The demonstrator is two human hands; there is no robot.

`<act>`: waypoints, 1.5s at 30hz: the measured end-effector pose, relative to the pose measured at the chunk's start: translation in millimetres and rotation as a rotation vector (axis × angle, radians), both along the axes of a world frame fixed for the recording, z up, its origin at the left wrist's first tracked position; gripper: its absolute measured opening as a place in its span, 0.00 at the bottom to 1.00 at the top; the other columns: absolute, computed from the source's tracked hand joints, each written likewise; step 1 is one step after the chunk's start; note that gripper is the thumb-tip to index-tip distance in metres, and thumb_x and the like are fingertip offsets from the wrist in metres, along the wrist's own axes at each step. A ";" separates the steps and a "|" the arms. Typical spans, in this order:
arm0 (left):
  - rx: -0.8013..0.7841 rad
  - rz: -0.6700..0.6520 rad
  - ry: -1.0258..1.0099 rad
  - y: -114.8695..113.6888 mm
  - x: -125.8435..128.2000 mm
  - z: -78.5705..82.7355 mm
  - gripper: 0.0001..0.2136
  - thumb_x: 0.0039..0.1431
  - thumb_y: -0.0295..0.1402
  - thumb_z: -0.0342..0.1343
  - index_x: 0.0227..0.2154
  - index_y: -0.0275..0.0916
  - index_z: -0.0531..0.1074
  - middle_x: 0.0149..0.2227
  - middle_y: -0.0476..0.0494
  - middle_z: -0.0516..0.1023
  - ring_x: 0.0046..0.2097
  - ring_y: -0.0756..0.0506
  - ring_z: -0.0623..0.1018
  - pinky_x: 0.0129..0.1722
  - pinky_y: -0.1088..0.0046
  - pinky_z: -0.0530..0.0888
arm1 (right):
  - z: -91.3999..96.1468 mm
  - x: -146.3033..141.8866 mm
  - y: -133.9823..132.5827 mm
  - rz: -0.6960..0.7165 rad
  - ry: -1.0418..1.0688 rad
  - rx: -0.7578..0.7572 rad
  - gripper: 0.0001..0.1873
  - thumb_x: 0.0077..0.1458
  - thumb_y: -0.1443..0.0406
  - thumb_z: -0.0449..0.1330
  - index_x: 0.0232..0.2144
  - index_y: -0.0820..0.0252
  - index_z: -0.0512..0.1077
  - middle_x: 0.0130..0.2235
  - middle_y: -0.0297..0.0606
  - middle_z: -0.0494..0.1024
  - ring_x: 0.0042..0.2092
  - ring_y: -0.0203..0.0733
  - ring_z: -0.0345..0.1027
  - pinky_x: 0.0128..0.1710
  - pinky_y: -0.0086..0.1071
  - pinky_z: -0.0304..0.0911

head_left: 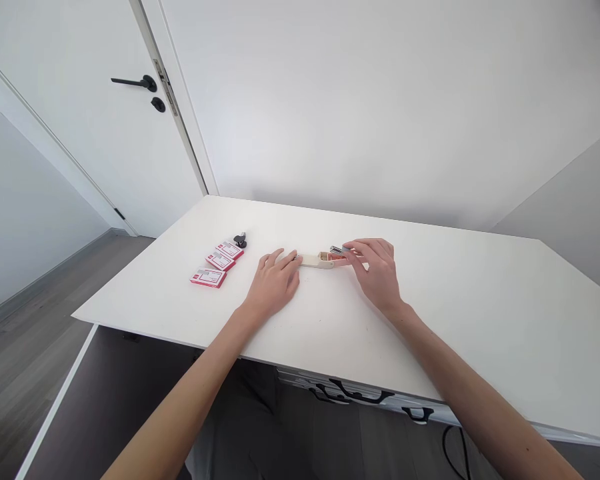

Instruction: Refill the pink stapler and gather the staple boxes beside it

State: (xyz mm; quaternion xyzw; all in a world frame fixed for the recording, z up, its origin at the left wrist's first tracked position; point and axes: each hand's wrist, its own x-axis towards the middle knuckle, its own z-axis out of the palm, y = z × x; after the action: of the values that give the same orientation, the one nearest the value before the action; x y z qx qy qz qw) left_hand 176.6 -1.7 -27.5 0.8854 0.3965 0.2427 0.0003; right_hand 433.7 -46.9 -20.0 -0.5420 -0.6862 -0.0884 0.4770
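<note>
A beige stapler (pixel 316 261) lies opened on the white table (pixel 470 313). My left hand (pixel 274 281) rests flat beside its left end, fingertips touching it, fingers stretched out. My right hand (pixel 377 270) is at the stapler's right end, its thumb and fingers pinched on a small metal strip of staples (pixel 338 251) over the open magazine.
Three red and white staple boxes (pixel 219 261) lie in a row to the left, with a small black object (pixel 240 241) behind them. A white door with a black handle (pixel 136 82) stands at the back left. Cables (pixel 360 395) hang under the table's front edge.
</note>
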 end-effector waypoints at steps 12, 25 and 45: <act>0.017 -0.029 -0.011 -2.2 0.5 -0.2 0.18 0.74 0.32 0.48 0.60 0.43 0.76 0.64 0.43 0.78 0.67 0.33 0.72 0.65 0.47 0.68 | -0.4 7.3 0.8 0.015 -0.038 -0.058 0.10 0.72 0.59 0.58 0.42 0.51 0.80 0.45 0.38 0.85 0.49 0.51 0.73 0.58 0.52 0.60; 0.017 -0.016 0.040 -4.6 0.5 1.9 0.18 0.75 0.34 0.47 0.60 0.39 0.76 0.65 0.43 0.76 0.66 0.34 0.72 0.66 0.50 0.68 | 1.4 5.3 -0.7 0.008 -0.118 -0.075 0.11 0.73 0.60 0.57 0.42 0.52 0.80 0.43 0.37 0.87 0.45 0.49 0.77 0.53 0.47 0.64; 0.050 0.044 0.021 -5.6 2.3 1.3 0.16 0.73 0.32 0.50 0.56 0.42 0.78 0.63 0.44 0.78 0.60 0.35 0.77 0.61 0.50 0.72 | 6.1 1.3 -4.5 -0.097 0.221 -0.213 0.19 0.72 0.50 0.52 0.46 0.51 0.77 0.50 0.43 0.84 0.56 0.53 0.72 0.54 0.49 0.65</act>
State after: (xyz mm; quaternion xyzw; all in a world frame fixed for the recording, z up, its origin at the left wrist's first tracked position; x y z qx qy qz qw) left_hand 178.9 -7.4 -26.2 0.8787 0.4095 0.2432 -0.0314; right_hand 435.1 -51.3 -13.9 -0.6285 -0.6081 0.0218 0.4845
